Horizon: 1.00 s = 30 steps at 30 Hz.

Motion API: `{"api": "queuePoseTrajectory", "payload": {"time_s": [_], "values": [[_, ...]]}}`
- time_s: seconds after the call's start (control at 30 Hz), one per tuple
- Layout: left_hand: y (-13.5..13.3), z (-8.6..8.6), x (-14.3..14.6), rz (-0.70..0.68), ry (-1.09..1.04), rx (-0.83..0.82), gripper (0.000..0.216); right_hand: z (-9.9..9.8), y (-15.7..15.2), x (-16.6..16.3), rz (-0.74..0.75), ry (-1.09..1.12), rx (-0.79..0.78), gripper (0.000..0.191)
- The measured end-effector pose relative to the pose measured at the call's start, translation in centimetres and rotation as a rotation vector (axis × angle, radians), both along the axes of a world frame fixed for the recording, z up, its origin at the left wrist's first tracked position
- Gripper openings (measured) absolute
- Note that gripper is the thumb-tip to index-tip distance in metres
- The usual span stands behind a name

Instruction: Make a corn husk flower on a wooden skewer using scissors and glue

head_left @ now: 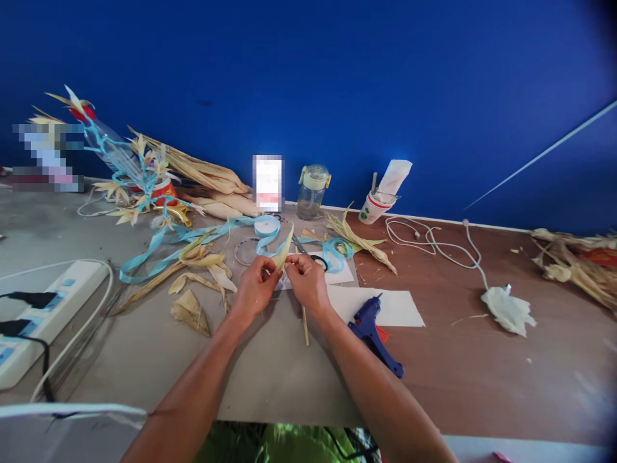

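My left hand (255,286) and my right hand (305,280) meet over the middle of the table, both pinched on a pale dried corn husk leaf (284,252) that points up and away from me. A thin wooden stick (304,325) runs down from under my right hand toward me. Light blue ribbon (159,247) trails left from a ribbon roll (267,226) just beyond my hands. A blue glue gun (373,333) lies right of my right forearm, beside white paper (393,307).
Loose husk pieces (191,312) lie to the left, husk bundles (207,173) at the back left and far right (573,267). A glass jar (312,191), a paper cup (375,207), a white cable (434,241), a power strip (45,312) and scissors (311,254) also sit on the table.
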<state>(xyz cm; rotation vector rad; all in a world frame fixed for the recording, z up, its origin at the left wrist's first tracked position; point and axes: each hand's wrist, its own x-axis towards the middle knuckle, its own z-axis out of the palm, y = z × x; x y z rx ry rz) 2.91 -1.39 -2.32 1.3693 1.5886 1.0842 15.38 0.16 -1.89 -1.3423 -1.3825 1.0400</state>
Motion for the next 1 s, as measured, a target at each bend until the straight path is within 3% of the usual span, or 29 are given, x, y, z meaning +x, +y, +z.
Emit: {"api": "queuePoseTrajectory", "payload": {"time_s": [0.2,0.33,0.63,0.73,1.0], "values": [[-0.1,0.0,0.1,-0.029,-0.020,0.017,0.020,0.1,0.1,0.0,0.004,-0.002,-0.036,0.012],[0.1,0.1,0.0,-0.053,-0.183,-0.044,0.021,-0.1,0.5,0.2,0.037,0.138,-0.077,0.013],[0.1,1.2,0.0,-0.093,-0.490,-0.167,0.020,0.6,0.7,0.5,0.153,0.474,-0.344,0.015],[0.0,1.4,0.0,-0.114,-0.554,-0.204,0.021,0.6,0.7,0.5,0.182,0.462,-0.336,0.015],[0.3,0.8,0.0,-0.097,-0.447,-0.111,0.023,0.2,0.7,0.9,0.160,0.252,-0.179,0.012]]}}
